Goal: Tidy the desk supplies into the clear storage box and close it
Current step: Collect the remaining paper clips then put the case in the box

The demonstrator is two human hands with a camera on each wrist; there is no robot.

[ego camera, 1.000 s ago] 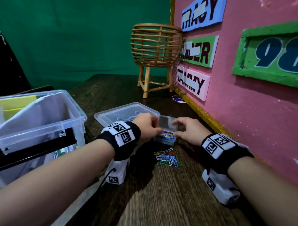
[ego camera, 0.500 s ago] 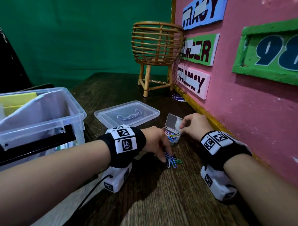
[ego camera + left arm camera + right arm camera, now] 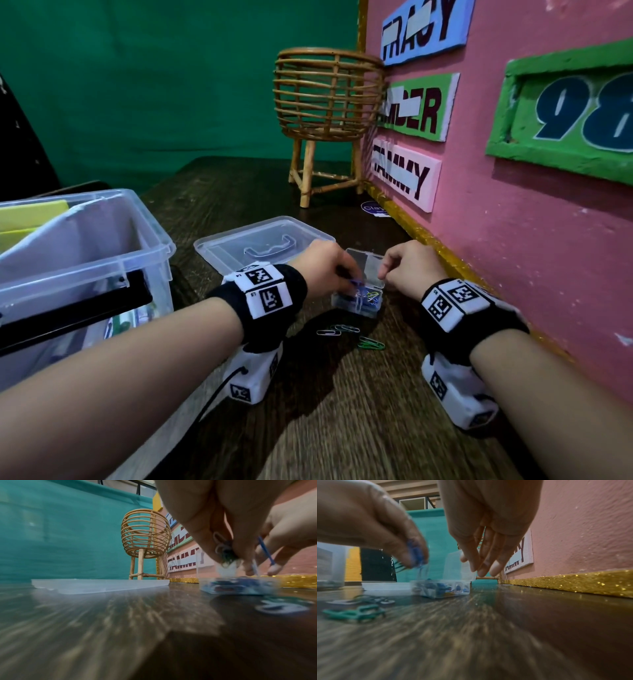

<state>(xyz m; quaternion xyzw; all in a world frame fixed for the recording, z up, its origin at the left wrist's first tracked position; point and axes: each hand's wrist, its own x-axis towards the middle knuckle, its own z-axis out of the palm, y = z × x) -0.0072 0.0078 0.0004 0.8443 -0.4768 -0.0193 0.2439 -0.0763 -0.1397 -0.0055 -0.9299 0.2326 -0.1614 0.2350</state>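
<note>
A small clear paper clip case (image 3: 356, 303) (image 3: 443, 590) lies on the dark wooden desk, its hinged lid (image 3: 368, 267) standing up. My left hand (image 3: 325, 270) (image 3: 228, 540) (image 3: 399, 543) hovers just over the case, pinching a bunch of coloured paper clips (image 3: 226, 553) (image 3: 414, 550). My right hand (image 3: 404, 270) (image 3: 481, 558) holds the raised lid with its fingertips (image 3: 485, 572). A few loose clips (image 3: 352, 334) (image 3: 358, 607) lie on the desk in front of the case. The big clear storage box (image 3: 102, 260) stands at the left, its flat lid (image 3: 260, 240) (image 3: 99, 585) beside it.
A rattan basket stand (image 3: 325, 113) (image 3: 145, 539) sits at the back by the pink wall (image 3: 531, 222) with name signs. A gold trim strip (image 3: 573, 582) edges the desk on the right. Yellow pads (image 3: 30, 219) and a black item (image 3: 68, 308) sit in the storage box.
My left hand gathered clips from the pile on the desk and lifted them over the small case. Fewer loose clips lie on the desk. My right hand keeps the lid up.
</note>
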